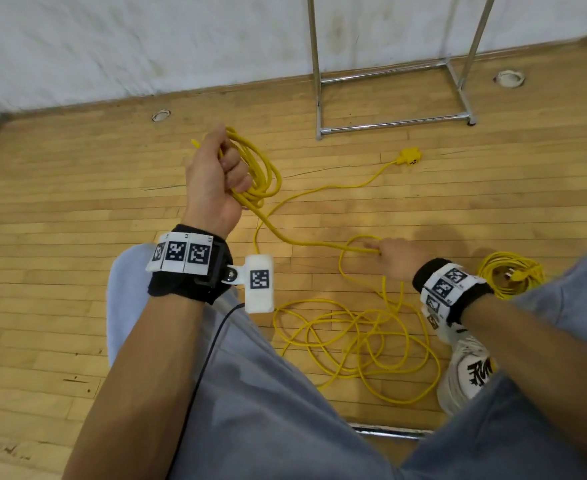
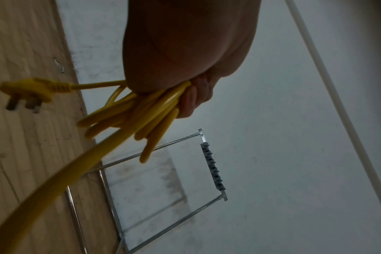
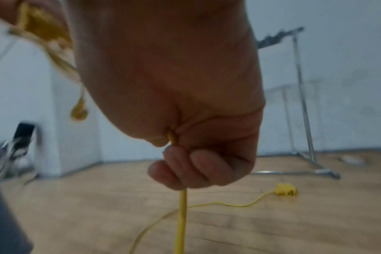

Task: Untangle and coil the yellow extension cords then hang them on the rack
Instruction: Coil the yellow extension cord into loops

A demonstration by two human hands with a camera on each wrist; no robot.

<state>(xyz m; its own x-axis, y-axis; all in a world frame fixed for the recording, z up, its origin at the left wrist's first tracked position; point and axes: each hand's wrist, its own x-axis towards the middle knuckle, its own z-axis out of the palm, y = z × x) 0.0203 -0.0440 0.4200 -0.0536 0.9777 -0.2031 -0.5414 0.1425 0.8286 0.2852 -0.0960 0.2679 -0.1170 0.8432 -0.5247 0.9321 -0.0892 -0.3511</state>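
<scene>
No brand text I can read anywhere; only writing-like marks are the black-and-white square code tags on my white wrist bands (image 1: 181, 252) and a black graphic on my white sneaker (image 1: 472, 368), illegible. My left hand (image 1: 215, 178) is raised, fingers curled tight round a bundle of coiled loops of thin yellow extension cord (image 1: 260, 171), w/ its yellow flat-pin plug (image 2: 31, 89) sticking out past the fist. From that coil the cord runs down to my right hand (image 1: 394, 256), low nr the wooden plank floor (image 1: 60, 202), fingers closed round one strand; hands well apart. Below the right hand the rest of the cord lies in a loose tangle of loops (image 1: 357, 341) on the floor between my legs, grey trousers (image 1: 250, 393) partly covering it. One strand runs off to a yellow socket block (image 1: 410, 156) lying nr the base of the chrome tube rack (image 1: 392, 95), which stands against the white wall (image 1: 112, 46). A second yellow cord, already coiled (image 1: 510, 273), lies on the floor just beyond my right wrist. Two round metal floor fittings (image 1: 161, 115) sit by the wall. Right wrist view is blurred.
</scene>
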